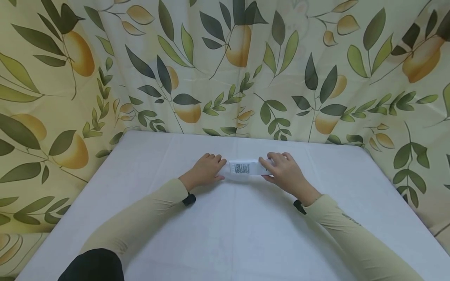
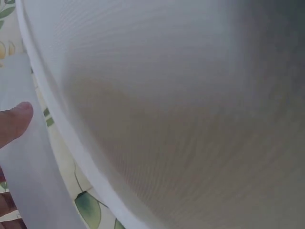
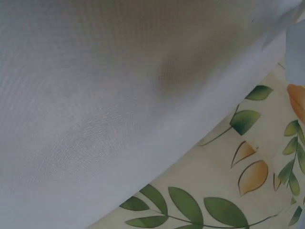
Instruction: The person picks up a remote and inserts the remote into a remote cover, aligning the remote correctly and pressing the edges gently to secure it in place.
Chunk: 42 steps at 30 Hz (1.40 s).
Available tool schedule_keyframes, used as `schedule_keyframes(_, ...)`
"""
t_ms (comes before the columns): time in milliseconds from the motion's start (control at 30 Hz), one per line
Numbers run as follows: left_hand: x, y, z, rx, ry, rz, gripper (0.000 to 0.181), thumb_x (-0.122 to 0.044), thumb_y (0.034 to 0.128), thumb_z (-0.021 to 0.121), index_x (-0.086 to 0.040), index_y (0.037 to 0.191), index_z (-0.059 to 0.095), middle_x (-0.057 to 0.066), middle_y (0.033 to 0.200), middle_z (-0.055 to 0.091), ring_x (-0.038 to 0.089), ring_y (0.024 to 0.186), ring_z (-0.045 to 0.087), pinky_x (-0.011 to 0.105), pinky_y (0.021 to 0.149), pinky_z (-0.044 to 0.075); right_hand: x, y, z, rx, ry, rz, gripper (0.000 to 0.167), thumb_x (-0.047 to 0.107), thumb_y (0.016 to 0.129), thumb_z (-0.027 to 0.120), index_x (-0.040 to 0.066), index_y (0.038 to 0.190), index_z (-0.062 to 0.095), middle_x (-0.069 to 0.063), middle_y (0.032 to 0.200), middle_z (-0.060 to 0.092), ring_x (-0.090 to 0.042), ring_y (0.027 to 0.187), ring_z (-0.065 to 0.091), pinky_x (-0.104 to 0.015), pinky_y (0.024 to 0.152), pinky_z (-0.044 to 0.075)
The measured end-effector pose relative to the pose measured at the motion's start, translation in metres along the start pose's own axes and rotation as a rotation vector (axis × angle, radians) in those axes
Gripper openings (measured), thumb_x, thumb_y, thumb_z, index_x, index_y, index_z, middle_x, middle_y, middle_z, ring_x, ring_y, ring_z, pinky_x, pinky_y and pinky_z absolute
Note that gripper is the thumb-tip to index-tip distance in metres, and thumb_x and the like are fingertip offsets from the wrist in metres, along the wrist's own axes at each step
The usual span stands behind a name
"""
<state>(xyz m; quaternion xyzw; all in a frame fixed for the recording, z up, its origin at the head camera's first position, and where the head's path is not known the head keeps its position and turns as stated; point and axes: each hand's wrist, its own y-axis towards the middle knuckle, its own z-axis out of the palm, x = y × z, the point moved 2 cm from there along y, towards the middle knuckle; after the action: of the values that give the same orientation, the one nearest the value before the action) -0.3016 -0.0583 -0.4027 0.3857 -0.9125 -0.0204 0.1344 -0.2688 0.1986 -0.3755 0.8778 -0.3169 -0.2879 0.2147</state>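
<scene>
1. The slim white package [image 1: 241, 168], with a panel of printed text, sits between the hands over the far half of the white table [image 1: 218, 222], apparently raised off it.
2. The left hand [image 1: 206, 170] pinches its left end; the wrist view shows the thumb flat on one face and fingers at the opposite edge.
3. The right hand [image 1: 284, 171] grips the right end, fingers over the top, thumb at the lower edge.
4. It looks light and smooth, probably thin-walled and easily dented.
5. Both ends seem good holds, with gentle pressure; squeezing mid-length could crease it.

White packet [image 3: 295, 55]; white cloth [image 3: 95, 119]; leaf-print fabric [image 3: 219, 179]
</scene>
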Motion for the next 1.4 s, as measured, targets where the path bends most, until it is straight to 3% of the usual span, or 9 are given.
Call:
schedule_keyframes(167,-0.001,0.002,0.005,0.043,0.022,0.007,0.057,-0.05,0.0863,0.06,-0.007,0.123,0.05,0.01,0.113,0.059,0.024,0.099,0.061,0.036,0.088,0.046,0.004,0.0,0.004,0.039,-0.027,-0.019,0.058,0.033,0.063,0.086,0.017,0.112,0.06,-0.013,0.098,0.061,-0.03,0.082,0.065,-0.045,0.074,0.053)
schedule_keyframes(700,0.0,0.003,0.005,0.043,0.042,0.031,0.053,-0.05,0.0882,0.057,-0.009,0.12,0.05,0.008,0.112,0.06,0.022,0.099,0.061,0.036,0.087,0.046,0.008,0.003,0.009,0.019,-0.081,-0.08,0.058,0.028,0.062,0.087,0.016,0.111,0.059,-0.013,0.098,0.064,-0.03,0.082,0.064,-0.045,0.073,0.053)
schedule_keyframes(933,-0.001,0.005,0.002,0.064,0.005,0.002,0.047,-0.048,0.0926,0.05,-0.01,0.121,0.052,0.008,0.112,0.061,0.023,0.102,0.059,0.037,0.091,0.043,0.011,0.001,0.011,0.055,-0.061,-0.092,0.057,0.031,0.063,0.086,0.017,0.112,0.059,-0.013,0.099,0.065,-0.03,0.083,0.065,-0.045,0.074,0.054)
schedule_keyframes(1267,-0.005,0.011,-0.003,0.087,-0.006,-0.037,0.041,-0.042,0.0919,0.052,-0.011,0.119,0.056,0.008,0.112,0.064,0.023,0.105,0.06,0.04,0.096,0.042,0.014,-0.006,0.011,0.093,-0.045,-0.084,0.06,0.036,0.062,0.086,0.016,0.112,0.059,-0.012,0.097,0.064,-0.029,0.082,0.066,-0.043,0.072,0.054)
schedule_keyframes(1400,-0.006,0.015,0.002,0.042,0.021,-0.012,0.037,-0.039,0.0891,0.057,-0.011,0.113,0.061,0.007,0.105,0.066,0.023,0.099,0.062,0.041,0.092,0.044,0.015,-0.007,0.01,0.083,-0.033,-0.094,0.061,0.036,0.06,0.087,0.015,0.111,0.059,-0.012,0.096,0.063,-0.029,0.08,0.065,-0.042,0.07,0.053)
